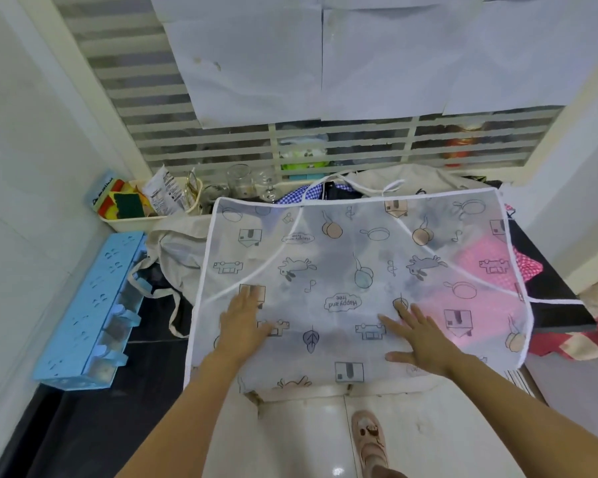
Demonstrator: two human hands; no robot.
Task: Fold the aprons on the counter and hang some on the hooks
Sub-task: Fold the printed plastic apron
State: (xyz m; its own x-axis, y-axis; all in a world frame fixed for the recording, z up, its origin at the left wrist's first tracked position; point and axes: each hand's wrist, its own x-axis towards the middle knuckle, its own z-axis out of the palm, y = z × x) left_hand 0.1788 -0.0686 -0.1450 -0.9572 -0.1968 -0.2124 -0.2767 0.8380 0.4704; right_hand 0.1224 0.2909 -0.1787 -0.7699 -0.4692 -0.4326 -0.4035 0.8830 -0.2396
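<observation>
Translucent printed apron (359, 270) lies spread over heaped aprons on the dark counter (152, 346). Left hand (244, 322) and right hand (420, 336) press flat on it, fingers straight, gripping nothing. Blue rack (87, 315) hugs the white wall; frosted slatted window (325, 139) behind.

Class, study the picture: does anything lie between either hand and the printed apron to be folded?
Nothing visible does. The left hand and right hand both lie flat, fingers straight, directly on the printed apron, which is spread over other aprons.
</observation>
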